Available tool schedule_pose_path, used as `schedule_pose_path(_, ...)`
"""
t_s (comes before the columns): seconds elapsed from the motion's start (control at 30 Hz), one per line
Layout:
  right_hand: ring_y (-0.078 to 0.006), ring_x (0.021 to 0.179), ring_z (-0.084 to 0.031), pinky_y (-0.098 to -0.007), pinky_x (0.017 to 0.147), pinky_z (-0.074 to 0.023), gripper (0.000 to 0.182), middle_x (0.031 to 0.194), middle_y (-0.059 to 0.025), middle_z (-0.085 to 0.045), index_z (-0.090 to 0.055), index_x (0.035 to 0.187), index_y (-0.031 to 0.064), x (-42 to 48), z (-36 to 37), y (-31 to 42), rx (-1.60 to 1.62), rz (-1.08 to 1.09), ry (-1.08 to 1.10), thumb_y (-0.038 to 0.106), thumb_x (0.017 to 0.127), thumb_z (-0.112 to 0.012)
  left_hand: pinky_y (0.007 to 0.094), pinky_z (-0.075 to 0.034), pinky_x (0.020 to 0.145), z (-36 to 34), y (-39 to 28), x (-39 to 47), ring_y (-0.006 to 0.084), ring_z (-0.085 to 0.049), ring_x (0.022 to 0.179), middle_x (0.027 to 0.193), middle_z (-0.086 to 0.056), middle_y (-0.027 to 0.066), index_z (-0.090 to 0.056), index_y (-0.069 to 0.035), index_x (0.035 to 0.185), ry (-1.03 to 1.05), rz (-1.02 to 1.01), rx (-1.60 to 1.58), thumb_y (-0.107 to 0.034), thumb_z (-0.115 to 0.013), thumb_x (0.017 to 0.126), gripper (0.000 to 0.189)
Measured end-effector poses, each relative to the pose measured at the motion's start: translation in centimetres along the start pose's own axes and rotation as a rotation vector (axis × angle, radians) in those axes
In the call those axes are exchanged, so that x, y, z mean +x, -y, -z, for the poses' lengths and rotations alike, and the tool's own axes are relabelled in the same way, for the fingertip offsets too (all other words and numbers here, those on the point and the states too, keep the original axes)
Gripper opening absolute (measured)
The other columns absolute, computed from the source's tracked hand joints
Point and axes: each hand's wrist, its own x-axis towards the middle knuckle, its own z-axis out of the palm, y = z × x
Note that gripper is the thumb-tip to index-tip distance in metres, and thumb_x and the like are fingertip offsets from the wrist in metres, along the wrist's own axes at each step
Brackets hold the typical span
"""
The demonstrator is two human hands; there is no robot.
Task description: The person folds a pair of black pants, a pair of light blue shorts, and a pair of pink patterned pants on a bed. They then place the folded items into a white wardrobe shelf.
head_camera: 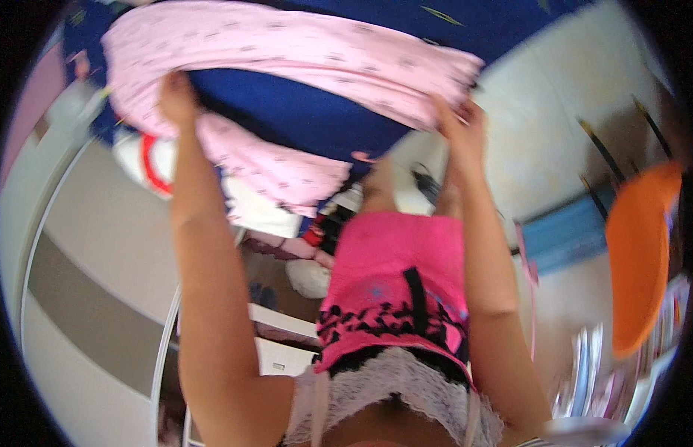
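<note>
Pink trousers (301,42) with a small dark print are spread above a dark blue cloth (279,106). One leg stretches to the right, and the other hangs down in the middle. My left hand (177,100) holds the inner edge of the bend where the legs join; its fingertips are blurred. At the right, my right hand (462,131) pinches the lower edge of the leg near its hem. Under the hanging leg lies a white cloth (257,207). Beside my left forearm is a white item with a red band (151,162).
An orange chair seat (639,262) with dark legs stands at the right, near a blue fabric item (567,234). Several books (586,369) are at the lower right. A white-edged cabinet with sliding doors (111,240) fills the left. An open drawer (285,321) sits below centre.
</note>
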Motion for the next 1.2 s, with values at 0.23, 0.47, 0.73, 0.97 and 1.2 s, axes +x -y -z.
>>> schedule_pose_path(0.23, -0.0158, 0.097, -0.060, -0.0263, 0.081, -0.0482, 0.042, 0.111, -0.0093, -0.062, -0.051, 0.118, -0.0018, -0.6, 0.5, -1.5, 0.076, -0.085, 0.203, 0.018, 0.085, -0.070, 0.0307, -0.052, 0.074, 2.7, -2.5, 1.9, 0.0212, -0.069, 0.079, 0.085, -0.071, 0.0100, -0.072, -0.011, 0.099, 0.191, 0.057, -0.233, -0.029, -0.068, 0.082, 0.025)
schedule_pose_path(0.47, -0.0161, 0.101, -0.060, -0.0294, 0.086, -0.0490, 0.035, 0.114, -0.0100, -0.060, -0.052, 0.120, 0.0030, -0.8, 1.7, 7.2, 0.359, 0.054, 0.212, 0.024, 0.093, -0.059, 0.0191, -0.042, 0.057, 3.4, -0.9, 3.9, 0.0058, -0.051, 0.060, 0.074, -0.062, -0.0025, -0.068, -0.002, 0.102, 0.427, 0.181, -0.505, -0.019, -0.067, 0.087, 0.023)
schedule_pose_path(0.73, -0.0216, 0.108, -0.058, -0.0345, 0.091, -0.0497, 0.040, 0.123, -0.0122, -0.055, -0.044, 0.129, 0.0046, -2.7, 3.0, 8.7, 0.301, 0.245, 0.171, 0.015, 0.093, -0.058, 0.0188, -0.041, 0.065, 2.6, 0.0, 2.8, 0.0054, -0.050, 0.072, 0.086, -0.060, -0.0025, -0.063, -0.007, 0.115, 0.408, 0.117, -0.760, -0.018, -0.058, 0.092, 0.026)
schedule_pose_path(0.97, -0.0119, 0.095, -0.056, -0.0263, 0.086, -0.0452, 0.035, 0.104, -0.0043, -0.059, -0.050, 0.118, 0.0039, 0.4, 2.6, -1.1, 0.048, -0.095, 0.186, 0.020, 0.090, -0.063, 0.0315, -0.047, 0.082, 2.4, 0.1, 3.9, 0.0242, -0.059, 0.096, 0.104, -0.062, 0.0105, -0.059, -0.008, 0.118, 0.468, 0.016, -0.436, -0.023, -0.057, 0.090, 0.032)
schedule_pose_path(1.2, -0.0153, 0.092, -0.060, -0.0299, 0.085, -0.0477, 0.032, 0.101, -0.0067, -0.064, -0.056, 0.115, -0.0001, 0.2, 1.6, -0.9, -0.068, -0.079, 0.293, 0.018, 0.090, -0.063, 0.0366, -0.040, 0.097, 1.5, 0.8, 4.0, 0.0301, -0.053, 0.110, 0.121, -0.056, 0.0175, -0.050, -0.014, 0.134, 0.407, -0.273, -0.312, -0.034, -0.050, 0.094, 0.045)
